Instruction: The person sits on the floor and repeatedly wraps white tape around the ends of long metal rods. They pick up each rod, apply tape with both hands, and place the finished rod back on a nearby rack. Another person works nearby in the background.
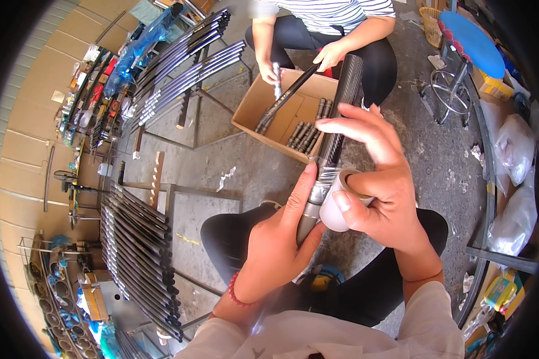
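A black tube with a woven carbon pattern stands slanted in front of me, a grey metal fitting at its near end. My left hand is closed around that fitting, its index finger stretched along the side. In my right hand is a roll of clear film, gripped by the thumb and fingers while the upper fingers curve out in the air. The roll presses against the tube. Clear wrap lies around the tube where the fitting meets it.
Across from me, a seated person holds a dark rod over a cardboard box containing metal pieces. Racks of black tubes and silver-black tubes stand left. A blue stool and plastic bags are right.
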A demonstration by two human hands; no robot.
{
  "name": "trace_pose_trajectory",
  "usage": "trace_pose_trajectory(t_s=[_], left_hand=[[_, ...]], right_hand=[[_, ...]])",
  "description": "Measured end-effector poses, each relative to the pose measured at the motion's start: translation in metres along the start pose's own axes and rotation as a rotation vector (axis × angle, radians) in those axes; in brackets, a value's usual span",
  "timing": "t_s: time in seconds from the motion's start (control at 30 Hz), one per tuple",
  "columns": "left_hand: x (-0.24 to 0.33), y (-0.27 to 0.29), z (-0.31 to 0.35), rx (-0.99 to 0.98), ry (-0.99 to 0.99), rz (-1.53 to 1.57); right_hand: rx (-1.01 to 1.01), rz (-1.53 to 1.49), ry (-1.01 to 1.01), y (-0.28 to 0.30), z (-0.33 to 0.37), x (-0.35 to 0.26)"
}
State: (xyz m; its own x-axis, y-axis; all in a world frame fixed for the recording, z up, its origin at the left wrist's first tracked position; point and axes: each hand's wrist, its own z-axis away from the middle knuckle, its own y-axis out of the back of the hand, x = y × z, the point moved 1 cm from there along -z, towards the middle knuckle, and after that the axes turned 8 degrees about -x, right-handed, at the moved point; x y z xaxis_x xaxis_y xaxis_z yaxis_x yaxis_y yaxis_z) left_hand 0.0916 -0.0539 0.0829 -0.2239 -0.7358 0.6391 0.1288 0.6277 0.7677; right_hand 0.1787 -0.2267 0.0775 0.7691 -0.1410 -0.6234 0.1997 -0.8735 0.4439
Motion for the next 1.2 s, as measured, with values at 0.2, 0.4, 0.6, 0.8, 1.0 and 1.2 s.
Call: trace_pose_trajectory(t_s=[0.2, 0.4, 0.6, 0.8, 1.0, 1.2], left_hand=[[-0.004, 0.001, 0.0, 0.061, 0.05, -0.08], [-0.013, 0.003, 0.004, 0.128, -0.013, -0.021], [-0.014, -0.001, 0.005, 0.148, 0.114, -0.122], [-0.005, 0.002, 0.002, 0.124, 0.131, -0.283], [-0.007, 0.009, -0.001, 0.161, 0.052, -0.063], [0.001, 0.015, 0.012, -0.072, 0.194, 0.863]], right_hand=[[0.01, -0.331, -0.256, -0.011, 0.007, -0.001], [-0.038, -0.437, -0.249, -0.011, 0.007, 0.008], [-0.051, -0.447, -0.242, -0.011, 0.006, 0.009], [-0.058, -0.506, -0.292, -0.002, 0.004, 0.002], [-0.09, -0.382, -0.237, -0.003, 0.001, 0.006], [0.038, -0.45, -0.11, -0.016, 0.005, 0.015]])
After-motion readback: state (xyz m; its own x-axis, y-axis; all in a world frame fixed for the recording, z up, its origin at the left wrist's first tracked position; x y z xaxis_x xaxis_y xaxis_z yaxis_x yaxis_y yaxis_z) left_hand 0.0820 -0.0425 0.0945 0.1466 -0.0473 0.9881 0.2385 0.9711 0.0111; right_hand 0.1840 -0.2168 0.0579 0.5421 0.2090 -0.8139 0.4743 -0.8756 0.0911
